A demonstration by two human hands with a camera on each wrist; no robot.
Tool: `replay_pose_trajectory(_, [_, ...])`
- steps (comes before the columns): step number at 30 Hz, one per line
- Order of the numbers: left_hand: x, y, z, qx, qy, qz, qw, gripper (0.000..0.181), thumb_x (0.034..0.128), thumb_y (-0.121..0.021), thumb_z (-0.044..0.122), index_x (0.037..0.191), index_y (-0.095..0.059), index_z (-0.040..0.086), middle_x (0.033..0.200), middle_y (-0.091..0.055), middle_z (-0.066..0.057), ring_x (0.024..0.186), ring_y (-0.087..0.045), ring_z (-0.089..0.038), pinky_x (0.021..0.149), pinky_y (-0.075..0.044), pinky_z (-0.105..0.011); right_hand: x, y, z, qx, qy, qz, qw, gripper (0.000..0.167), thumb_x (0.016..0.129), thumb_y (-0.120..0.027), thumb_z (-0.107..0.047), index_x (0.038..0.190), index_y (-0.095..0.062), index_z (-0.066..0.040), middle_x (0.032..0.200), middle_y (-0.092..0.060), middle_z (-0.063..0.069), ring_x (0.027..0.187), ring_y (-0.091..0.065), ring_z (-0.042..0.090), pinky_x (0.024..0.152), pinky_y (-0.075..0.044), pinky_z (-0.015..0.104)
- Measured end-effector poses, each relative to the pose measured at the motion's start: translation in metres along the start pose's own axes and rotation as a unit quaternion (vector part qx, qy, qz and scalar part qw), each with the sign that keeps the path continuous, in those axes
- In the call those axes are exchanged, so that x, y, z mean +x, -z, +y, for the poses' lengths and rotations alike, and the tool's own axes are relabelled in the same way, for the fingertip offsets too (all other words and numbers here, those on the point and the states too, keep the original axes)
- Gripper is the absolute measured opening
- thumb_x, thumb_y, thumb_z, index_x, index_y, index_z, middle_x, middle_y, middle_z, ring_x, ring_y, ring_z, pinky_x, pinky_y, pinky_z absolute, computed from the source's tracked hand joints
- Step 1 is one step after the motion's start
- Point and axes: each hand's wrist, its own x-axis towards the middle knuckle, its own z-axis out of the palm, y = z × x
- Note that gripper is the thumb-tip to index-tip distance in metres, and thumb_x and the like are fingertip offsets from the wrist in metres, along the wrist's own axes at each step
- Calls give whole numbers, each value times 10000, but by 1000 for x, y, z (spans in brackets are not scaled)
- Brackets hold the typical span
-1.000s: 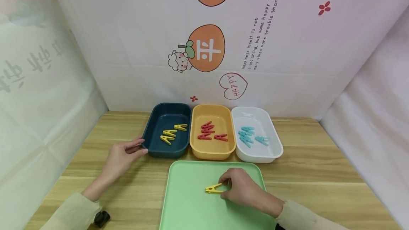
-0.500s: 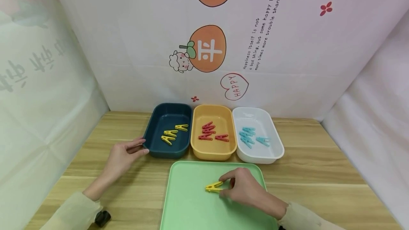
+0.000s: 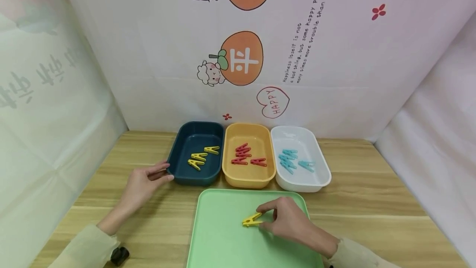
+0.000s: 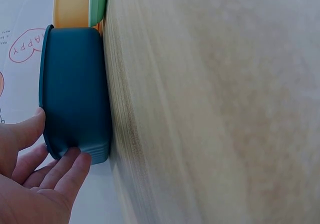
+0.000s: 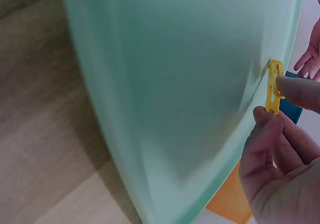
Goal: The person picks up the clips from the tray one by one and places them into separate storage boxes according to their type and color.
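My right hand (image 3: 290, 220) pinches a yellow clothespin (image 3: 251, 220) by its handle ends, between thumb and fingers, over the green tray (image 3: 219, 243). In the right wrist view, the clothespin (image 5: 274, 87) is seen edge-on near the tray surface; whether it touches the tray I cannot tell. At the dark blue bin's (image 3: 195, 180) near left corner rests my left hand (image 3: 141, 185). The left wrist view has its thumb at the rim of that bin (image 4: 77, 84) and loosely extended fingers against the side wall. Several yellow clothespins (image 3: 198, 157) lie inside the blue bin.
Right of the blue bin stand a yellow-orange bin (image 3: 248, 182) with several red clothespins (image 3: 241, 154) and a white bin (image 3: 303, 186) with several light blue clothespins (image 3: 288, 160). A white printed cloth (image 3: 167, 53) rises behind the wooden table (image 3: 364, 206).
My right hand has shifted slightly right with the yellow clothespin, whose angle has changed a little. The left hand stays at the blue bin's corner.
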Motion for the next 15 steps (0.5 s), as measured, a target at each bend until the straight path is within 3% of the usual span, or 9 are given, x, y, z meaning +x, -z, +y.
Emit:
replay_pose_trajectory(3, [-2,-1,-2,-8,16,-12,10000,451,965,-808,151,1347,-683,-55,1457,-590,-213,1210,-671,-383,862,-615,-270,-4,-1,1,-277,-40,91,9996,268,774,-915,-146,1036,-857,-136,967,-799,-60,720,-668,62,613,-559,265])
replay_pose_trajectory(7, [-2,-2,-2,-7,59,-10,10000,453,971,-802,152,1356,-678,-53,1462,-588,-209,1223,-663,-387,864,-614,-271,-7,0,2,-517,-101,246,9983,290,762,-939,-188,1040,-861,-158,972,-799,-101,1011,-729,138,834,-613,364])
replay_pose_trajectory(15, [0,-1,-1,9,59,8,10000,454,973,-802,164,1356,-681,-48,1468,-585,-204,1223,-665,-382,866,-613,-265,-9,4,11,-352,-171,332,9987,306,757,-952,-185,1046,-860,-150,972,-798,-115,1024,-735,158,876,-617,407])
